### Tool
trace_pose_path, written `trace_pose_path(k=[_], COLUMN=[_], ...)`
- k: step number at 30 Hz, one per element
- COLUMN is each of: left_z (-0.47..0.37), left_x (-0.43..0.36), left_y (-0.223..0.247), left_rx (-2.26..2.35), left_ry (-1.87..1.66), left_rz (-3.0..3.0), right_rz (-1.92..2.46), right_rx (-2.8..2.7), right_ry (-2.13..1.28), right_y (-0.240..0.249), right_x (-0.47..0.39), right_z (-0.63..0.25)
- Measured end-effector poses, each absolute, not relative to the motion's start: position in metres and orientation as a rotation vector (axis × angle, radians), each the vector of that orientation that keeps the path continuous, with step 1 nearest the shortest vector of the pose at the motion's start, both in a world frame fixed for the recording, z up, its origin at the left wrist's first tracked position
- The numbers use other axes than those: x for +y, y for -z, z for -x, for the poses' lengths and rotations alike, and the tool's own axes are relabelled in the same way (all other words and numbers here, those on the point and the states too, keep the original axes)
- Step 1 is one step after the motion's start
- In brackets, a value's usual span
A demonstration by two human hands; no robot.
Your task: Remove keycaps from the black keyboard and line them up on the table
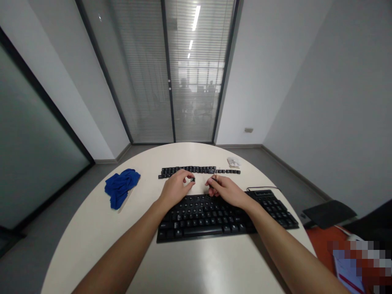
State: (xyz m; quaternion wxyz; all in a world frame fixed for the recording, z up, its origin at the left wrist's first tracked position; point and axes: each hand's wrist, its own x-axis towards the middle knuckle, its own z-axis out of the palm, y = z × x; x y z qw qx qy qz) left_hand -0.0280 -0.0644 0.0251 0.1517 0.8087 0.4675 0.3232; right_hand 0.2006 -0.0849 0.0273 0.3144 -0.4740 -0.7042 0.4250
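Note:
My left hand (178,184) pinches a small black keycap (192,179) between thumb and fingertips, just above the keyboard's far edge. Beside it, my right hand (223,188) is closed, its fingertips together around something small and dark that I cannot make out. Under both hands lies a black keyboard (202,230). Keys cover its near rows and number pad, while bare key posts show in its upper left part. Beyond the hands, loose black keycaps (200,169) stand in rows on the table.
A crumpled blue cloth (121,188) lies at the left of the round white table (88,241), with a thin pale strip along its edge. A clear crumpled bag (234,162) sits at the back right. The keyboard's cable (260,188) runs behind the number pad. A dark chair (330,213) stands right.

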Motion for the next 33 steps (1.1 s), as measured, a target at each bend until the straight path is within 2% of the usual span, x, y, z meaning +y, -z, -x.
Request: trace_pose_path(k=[6, 33], left_z=[0.036, 0.017], left_x=[-0.054, -0.023], left_y=[-0.014, -0.01], left_rx=[1.491, 1.767], left_ry=[-0.939, -0.709], left_rz=[-2.296, -2.582], right_rz=[1.239, 1.303], right_rx=[-1.963, -2.047], right_ry=[-0.986, -0.869], right_y=[-0.028, -0.034], right_x=[-0.086, -0.09], right_z=[-0.201, -0.198])
